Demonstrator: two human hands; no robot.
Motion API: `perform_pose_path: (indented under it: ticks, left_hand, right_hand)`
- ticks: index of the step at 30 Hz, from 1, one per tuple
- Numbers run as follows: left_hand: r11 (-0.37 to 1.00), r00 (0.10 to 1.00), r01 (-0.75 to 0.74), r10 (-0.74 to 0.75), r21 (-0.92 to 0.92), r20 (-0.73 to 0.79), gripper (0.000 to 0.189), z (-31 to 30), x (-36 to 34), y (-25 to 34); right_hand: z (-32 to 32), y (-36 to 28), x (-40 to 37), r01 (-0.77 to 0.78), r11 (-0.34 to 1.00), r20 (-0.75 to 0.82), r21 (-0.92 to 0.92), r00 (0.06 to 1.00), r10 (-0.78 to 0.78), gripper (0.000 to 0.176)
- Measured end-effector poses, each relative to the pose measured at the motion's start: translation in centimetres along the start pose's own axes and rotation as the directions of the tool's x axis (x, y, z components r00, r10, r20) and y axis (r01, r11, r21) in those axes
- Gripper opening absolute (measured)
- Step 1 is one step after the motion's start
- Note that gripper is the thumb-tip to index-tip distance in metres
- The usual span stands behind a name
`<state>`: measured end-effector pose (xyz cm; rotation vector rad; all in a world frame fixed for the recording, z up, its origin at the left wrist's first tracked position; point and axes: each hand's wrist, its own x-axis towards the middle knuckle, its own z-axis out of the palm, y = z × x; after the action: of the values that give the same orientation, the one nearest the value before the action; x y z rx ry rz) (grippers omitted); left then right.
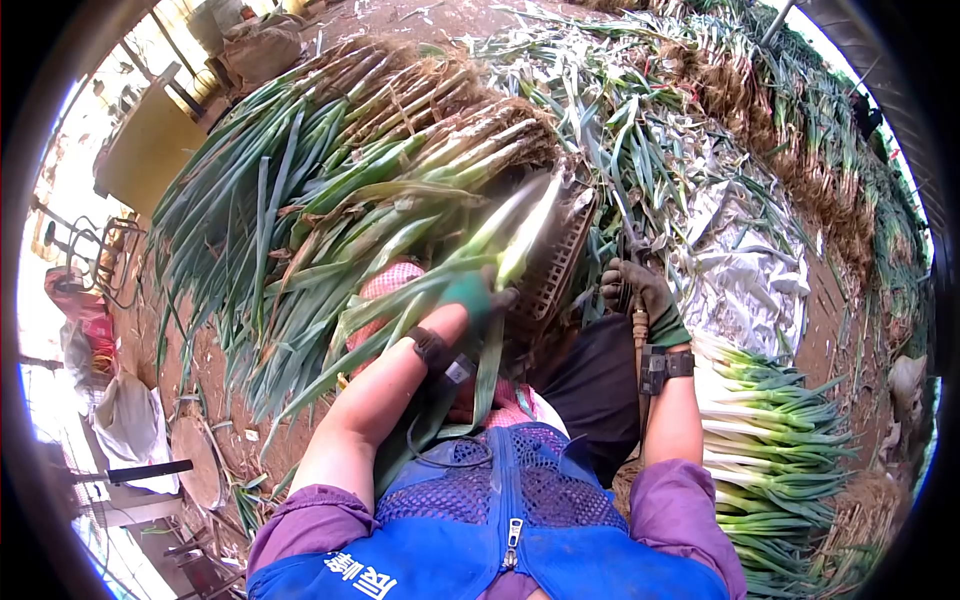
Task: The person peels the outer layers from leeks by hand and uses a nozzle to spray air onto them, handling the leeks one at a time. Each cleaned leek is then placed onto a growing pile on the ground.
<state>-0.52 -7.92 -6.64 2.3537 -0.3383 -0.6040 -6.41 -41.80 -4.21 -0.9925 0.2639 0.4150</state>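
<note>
My left hand (478,298), in a green and dark glove and smeared by motion, is closed around the stalks of a few scallions (520,250). Their pale ends point up and away and are blurred too; their long leaves trail back over my forearm. My right hand (645,297), also gloved, is wrapped around an air blow gun (628,215) whose thin dark nozzle points away from me. A hose with a brass-coloured fitting (640,335) runs down from that fist. Beyond my left hand lies a big pile of untrimmed scallions (330,190) with brown roots.
A brown plastic crate (560,255) stands just past my left hand. Cleaned scallions (765,440) lie in a row at my right beside white sheeting (745,290). Stripped leaves (620,130) litter the ground ahead, with more rooted scallions (800,150) behind. A yellow panel (150,150) is at far left.
</note>
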Motion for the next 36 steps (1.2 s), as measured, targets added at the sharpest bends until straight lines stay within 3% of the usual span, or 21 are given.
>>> perform_pose_path:
  ticks: [2,8,17,26,29,30,32,34,36]
  left_hand:
    - [0.999,0.998,-0.034,0.034,-0.005,-0.047,0.048,0.2,-0.3,0.1]
    - [0.999,0.998,-0.037,0.037,0.011,-0.045,0.049,0.4,-0.1,-0.1]
    - [1.0,0.999,-0.022,0.022,-0.008,-0.024,0.052,0.4,-0.1,-0.1]
    - [0.999,1.0,0.002,-0.001,0.035,-0.023,0.052,0.0,-0.4,0.3]
    - [0.999,0.999,0.043,-0.043,0.016,0.017,0.075,-0.6,-0.5,1.0]
    - [0.999,0.997,0.052,-0.052,-0.013,0.05,0.083,-0.7,-0.1,0.6]
    - [0.993,0.996,0.053,-0.045,-0.105,0.079,0.085,-0.9,0.9,0.3]
    - [0.918,0.984,0.066,0.004,-0.391,0.176,0.079,-0.3,2.7,-1.2]
    - [0.932,0.989,0.074,-0.023,-0.355,0.147,0.076,-1.6,1.8,0.1]
  right_hand:
    - [0.2,-0.2,-0.1,-0.003,1.0,-0.01,-0.024,1.0,0.003,0.028]
    - [-1.1,0.3,0.6,-0.021,1.0,0.05,0.017,0.999,0.02,0.027]
    - [-0.7,0.3,0.3,0.002,0.999,0.008,0.033,1.0,-0.002,0.034]
    - [1.6,-0.3,-1.0,0.081,0.987,-0.12,-0.138,0.988,-0.098,0.037]
    - [1.3,0.2,-0.1,0.055,0.988,-0.203,-0.147,0.975,-0.084,0.041]
    - [3.5,-0.4,-0.9,0.037,0.983,-0.291,-0.18,0.952,-0.089,0.036]
    - [3.4,0.6,-0.2,0.006,0.952,-0.304,-0.305,0.947,-0.103,0.035]
    - [4.6,3.9,0.0,0.06,0.959,-0.245,-0.276,0.961,-0.131,0.038]
    - [7.3,7.2,-1.6,0.062,0.878,-0.173,-0.474,0.971,-0.162,0.041]
